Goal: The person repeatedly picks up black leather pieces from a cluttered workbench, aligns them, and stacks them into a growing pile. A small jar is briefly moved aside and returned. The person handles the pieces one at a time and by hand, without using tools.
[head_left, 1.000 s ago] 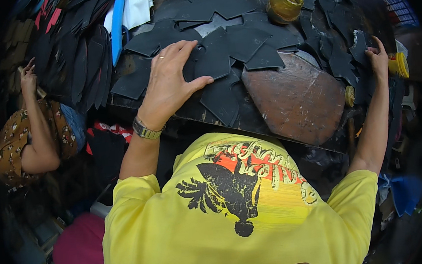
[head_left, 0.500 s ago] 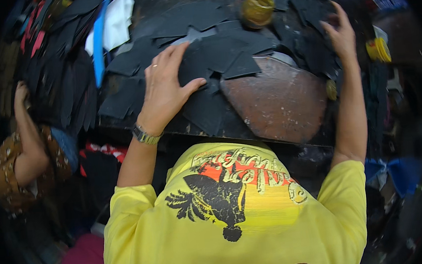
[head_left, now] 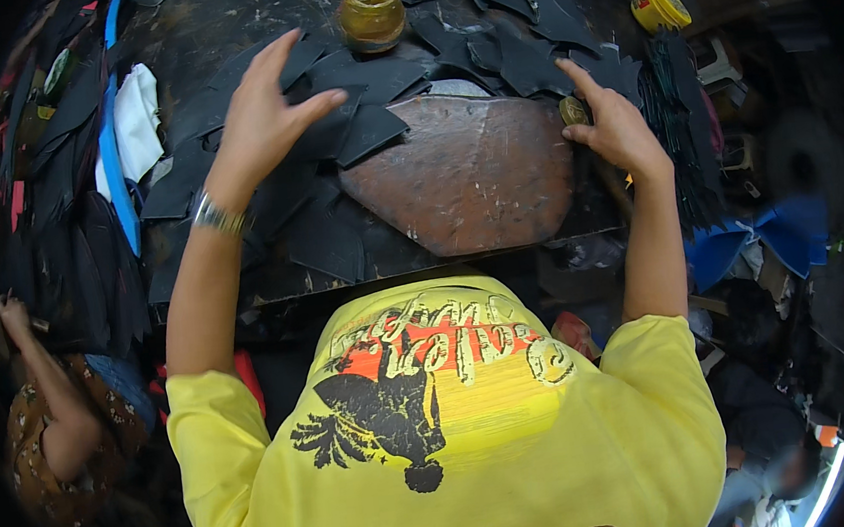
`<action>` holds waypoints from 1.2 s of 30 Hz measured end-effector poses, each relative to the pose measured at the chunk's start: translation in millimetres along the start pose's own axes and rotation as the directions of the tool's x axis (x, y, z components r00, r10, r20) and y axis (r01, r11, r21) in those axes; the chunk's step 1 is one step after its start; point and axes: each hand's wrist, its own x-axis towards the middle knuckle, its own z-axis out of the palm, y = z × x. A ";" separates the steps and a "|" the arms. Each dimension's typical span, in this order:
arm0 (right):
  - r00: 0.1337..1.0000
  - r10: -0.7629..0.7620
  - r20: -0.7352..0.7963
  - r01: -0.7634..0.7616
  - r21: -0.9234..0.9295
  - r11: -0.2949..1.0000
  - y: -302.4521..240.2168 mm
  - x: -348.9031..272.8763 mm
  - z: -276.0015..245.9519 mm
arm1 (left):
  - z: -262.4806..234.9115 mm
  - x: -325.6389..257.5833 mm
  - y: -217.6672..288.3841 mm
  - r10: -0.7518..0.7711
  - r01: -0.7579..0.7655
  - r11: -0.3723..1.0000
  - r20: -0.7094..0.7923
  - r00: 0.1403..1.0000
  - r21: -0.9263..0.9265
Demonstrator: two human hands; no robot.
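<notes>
My left hand (head_left: 264,117), with a metal-banded watch (head_left: 215,216) on the wrist, hovers over flat black cut pieces (head_left: 329,236). Its thumb and fingers are spread and hold nothing. To the right, my right hand (head_left: 619,131) is open beside a worn reddish-brown board (head_left: 464,174). Between its thumb and forefinger shows a small yellowish, crusted lump (head_left: 572,111); whether the thumb touches it I cannot tell. Black pieces (head_left: 525,59) also lie just beyond these fingertips. At the far middle stands an open glass jar (head_left: 373,22), smeared yellow-brown.
A yellow tub (head_left: 661,8) sits at the far right, with dark strips (head_left: 679,121) hanging nearer. On the left are a blue strip (head_left: 116,160), a white cloth (head_left: 138,123) and bundled dark strips (head_left: 106,261). Another person's arm (head_left: 45,377) is at lower left.
The whole view has shifted, so the table's things appear further left. My right hand has come nearer, to the board's right edge. My left hand stays raised and spread.
</notes>
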 end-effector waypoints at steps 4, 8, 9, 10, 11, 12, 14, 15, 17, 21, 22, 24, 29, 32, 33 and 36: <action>0.998 0.032 0.048 -0.039 0.140 0.989 8.3 -3.8 8.9 | 41.8 50.9 -13.6 -0.076 0.074 0.997 0.091 0.993 0.031; 0.996 -0.089 0.016 0.082 0.255 0.963 21.7 -3.5 11.7 | 63.3 74.7 -17.6 -0.108 0.109 0.994 0.113 0.988 -0.010; 0.996 -0.091 0.017 0.083 0.272 0.959 25.3 -3.6 12.7 | 65.8 78.0 -17.4 -0.108 0.110 0.994 0.141 0.984 -0.012; 0.993 -0.114 0.003 0.108 0.298 0.948 28.8 -3.4 13.8 | 67.8 79.0 -16.9 -0.127 0.129 0.992 0.142 0.982 -0.001; 0.995 -0.096 0.012 0.086 0.337 0.938 32.0 -3.7 14.9 | 69.6 79.8 -15.4 -0.147 0.147 0.989 0.142 0.979 0.009; 0.995 -0.100 0.005 0.091 0.385 0.919 34.6 -3.7 15.7 | 70.3 80.2 -13.5 -0.158 0.157 0.987 0.135 0.978 0.023; 0.993 -0.115 -0.037 0.117 0.530 0.840 36.7 -3.1 16.1 | 67.2 81.5 -7.9 -0.151 0.151 0.989 0.145 0.978 0.013; 0.989 -0.125 -0.072 0.143 0.619 0.772 35.6 -3.1 15.9 | 63.5 82.7 -3.9 -0.144 0.144 0.990 0.143 0.979 0.010; 0.977 -0.088 -0.194 0.208 0.773 0.599 28.6 -3.3 13.8 | 53.9 81.8 8.8 -0.079 0.080 0.996 0.029 0.996 -0.035; 0.919 -0.002 -0.394 0.369 0.858 0.358 -4.2 -13.8 11.2 | 33.9 63.6 51.0 -0.006 0.012 0.971 0.025 1.000 -0.241; 0.899 -0.042 -0.436 0.424 0.842 0.334 -14.4 -16.9 10.9 | 34.5 53.8 65.3 0.050 -0.039 0.953 0.027 0.998 -0.300; 0.880 -0.150 -0.451 0.474 0.855 0.211 -34.1 -21.9 10.7 | 44.0 27.5 96.6 0.097 -0.065 0.891 0.049 0.994 -0.448; 0.817 -0.357 -0.452 0.576 0.633 0.517 -67.7 -34.0 7.9 | 77.0 -23.7 137.4 0.174 -0.082 0.812 0.106 0.979 -0.578; 0.794 -0.478 -0.376 0.608 0.478 0.634 -79.1 -42.7 1.2 | 90.8 -39.0 138.2 0.117 0.007 0.797 0.165 0.979 -0.604; 0.773 -0.511 -0.377 0.635 0.441 0.635 -81.9 -43.9 -1.5 | 93.8 -41.6 136.9 0.148 -0.049 0.786 0.111 0.983 -0.616; 0.766 -0.566 -0.304 0.642 0.346 0.684 -86.5 -41.2 -10.4 | 100.6 -45.3 134.3 0.186 -0.093 0.802 0.099 0.978 -0.590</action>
